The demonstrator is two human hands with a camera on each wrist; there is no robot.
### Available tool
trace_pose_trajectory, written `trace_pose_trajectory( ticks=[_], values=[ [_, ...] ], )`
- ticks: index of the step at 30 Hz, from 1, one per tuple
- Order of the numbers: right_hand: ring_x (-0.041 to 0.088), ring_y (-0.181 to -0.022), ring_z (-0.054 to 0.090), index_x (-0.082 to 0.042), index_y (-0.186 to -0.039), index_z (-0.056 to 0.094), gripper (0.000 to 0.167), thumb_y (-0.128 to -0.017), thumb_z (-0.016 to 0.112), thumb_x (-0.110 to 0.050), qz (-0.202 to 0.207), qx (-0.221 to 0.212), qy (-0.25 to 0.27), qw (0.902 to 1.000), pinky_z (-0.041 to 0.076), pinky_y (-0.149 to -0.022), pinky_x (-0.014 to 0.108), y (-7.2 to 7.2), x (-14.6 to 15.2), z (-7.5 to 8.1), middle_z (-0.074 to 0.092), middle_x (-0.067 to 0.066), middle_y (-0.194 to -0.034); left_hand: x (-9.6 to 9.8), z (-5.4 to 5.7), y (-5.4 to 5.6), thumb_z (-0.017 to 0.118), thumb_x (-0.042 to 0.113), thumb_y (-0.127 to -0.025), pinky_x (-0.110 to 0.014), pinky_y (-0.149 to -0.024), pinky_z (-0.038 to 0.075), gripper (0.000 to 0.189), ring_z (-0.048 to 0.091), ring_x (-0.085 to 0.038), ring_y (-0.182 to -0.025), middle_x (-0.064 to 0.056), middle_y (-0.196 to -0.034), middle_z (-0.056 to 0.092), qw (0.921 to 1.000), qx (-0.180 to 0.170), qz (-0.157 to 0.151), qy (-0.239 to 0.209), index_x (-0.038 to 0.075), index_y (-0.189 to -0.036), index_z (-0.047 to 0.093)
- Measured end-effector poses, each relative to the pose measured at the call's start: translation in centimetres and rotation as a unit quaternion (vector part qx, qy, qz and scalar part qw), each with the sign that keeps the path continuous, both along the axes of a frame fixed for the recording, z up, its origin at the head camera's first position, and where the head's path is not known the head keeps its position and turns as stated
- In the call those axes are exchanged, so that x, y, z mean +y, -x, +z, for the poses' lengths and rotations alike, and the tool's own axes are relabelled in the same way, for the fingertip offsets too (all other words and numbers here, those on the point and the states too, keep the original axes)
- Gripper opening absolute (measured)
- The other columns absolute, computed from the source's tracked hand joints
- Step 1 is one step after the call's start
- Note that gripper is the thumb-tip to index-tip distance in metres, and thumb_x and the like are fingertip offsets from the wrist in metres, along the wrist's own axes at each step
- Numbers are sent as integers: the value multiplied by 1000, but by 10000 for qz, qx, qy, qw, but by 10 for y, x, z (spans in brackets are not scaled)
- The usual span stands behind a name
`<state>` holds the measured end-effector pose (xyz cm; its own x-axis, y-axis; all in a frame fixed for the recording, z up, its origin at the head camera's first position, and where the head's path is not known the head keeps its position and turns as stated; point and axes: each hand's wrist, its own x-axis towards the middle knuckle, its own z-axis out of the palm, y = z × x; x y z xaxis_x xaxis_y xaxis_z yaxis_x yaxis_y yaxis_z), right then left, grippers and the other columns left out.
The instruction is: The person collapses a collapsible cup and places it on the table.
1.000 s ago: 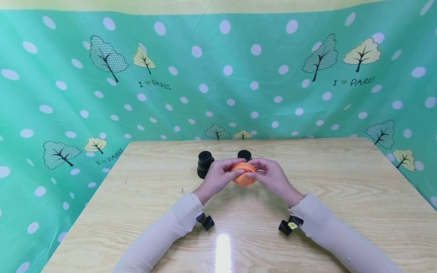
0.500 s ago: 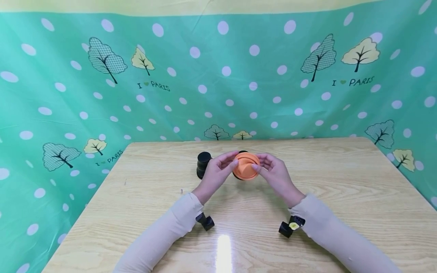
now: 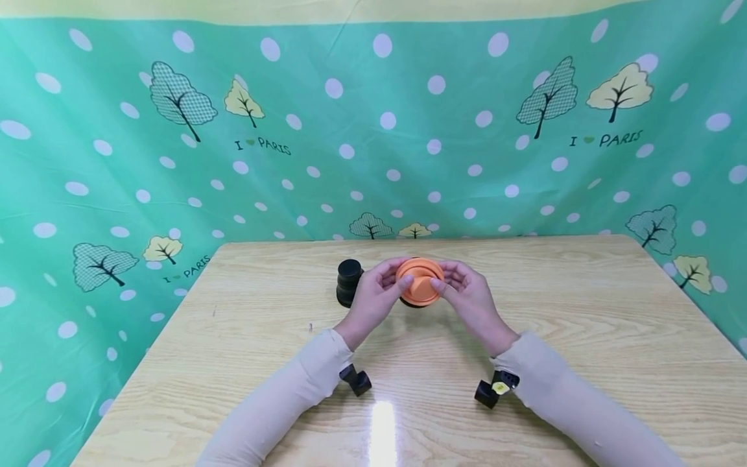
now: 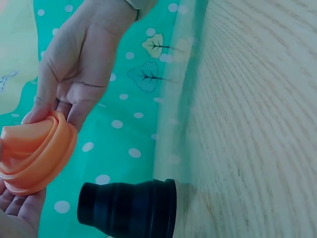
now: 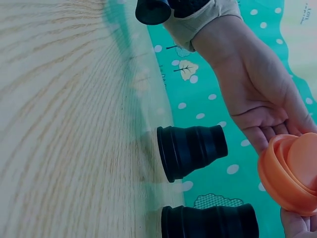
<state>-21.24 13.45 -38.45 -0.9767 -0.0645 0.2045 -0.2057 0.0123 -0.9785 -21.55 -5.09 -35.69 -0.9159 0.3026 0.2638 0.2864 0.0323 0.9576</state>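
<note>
Both my hands hold an orange collapsible silicone cup (image 3: 421, 285) above the table. It is tilted, and its ringed, partly folded face is turned toward the head camera. My left hand (image 3: 375, 297) pinches the left side, thumb on the face and fingers behind. My right hand (image 3: 471, 301) pinches the right side likewise. Folds twist around the orange cup (image 4: 42, 153) in the left wrist view. A black stepped cup (image 3: 349, 283) stands wide end down beyond my left hand. A second black cup (image 5: 210, 222) stands beside it, mostly hidden by the orange cup in the head view.
The wooden table (image 3: 233, 363) reaches back to a green dotted cloth (image 3: 315, 130) hanging behind it. Black wrist cameras (image 3: 357, 381) sit under both wrists. A bright light reflection (image 3: 382, 431) lies near the front of the table.
The orange cup has been raised slightly and tipped, so its round face shows more. My thumbs have moved onto that face. The left black cup has stayed put.
</note>
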Motion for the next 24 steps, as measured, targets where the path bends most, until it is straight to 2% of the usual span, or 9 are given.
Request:
trace_pose_trajectory(
  ticks=[7, 14, 19, 24],
  values=[
    [10, -90, 58, 6, -115, 56, 32, -88, 67, -8, -154, 185, -338, 9991, 50, -81, 18, -2, -1, 0, 59, 17, -107, 0, -1, 2, 65, 7, -89, -25, -82, 54, 35, 64, -28, -102, -22, -112, 65, 9997, 74, 236, 64, -6, -120, 59],
    [10, -89, 58, 6, -114, 57, 32, -88, 67, -10, -246, 327, -512, 9978, 49, -81, 16, -4, -2, -2, 60, 18, -106, -1, -26, 18, 68, 11, -87, -26, -78, 55, 31, 67, -22, -95, -18, -106, 68, 9991, 208, 360, 69, -2, -115, 64],
    [11, -88, 59, 5, -112, 58, 31, -86, 69, -8, -193, 504, -543, 9971, 50, -80, 18, -5, -5, -1, 61, 18, -102, -3, -26, 15, 65, 8, -89, -27, -78, 55, 30, 67, -24, -96, -18, -108, 67, 9989, 174, 424, 20, -3, -116, 63],
    [10, -88, 60, 4, -111, 59, 30, -85, 69, -7, -149, 690, -561, 9959, 52, -77, 18, -2, -2, -3, 63, 11, -99, -5, -29, 14, 65, 16, -90, -28, -80, 55, 34, 66, -20, -98, -15, -111, 67, 9997, 96, 181, -144, 1, -120, 62]
  ],
)
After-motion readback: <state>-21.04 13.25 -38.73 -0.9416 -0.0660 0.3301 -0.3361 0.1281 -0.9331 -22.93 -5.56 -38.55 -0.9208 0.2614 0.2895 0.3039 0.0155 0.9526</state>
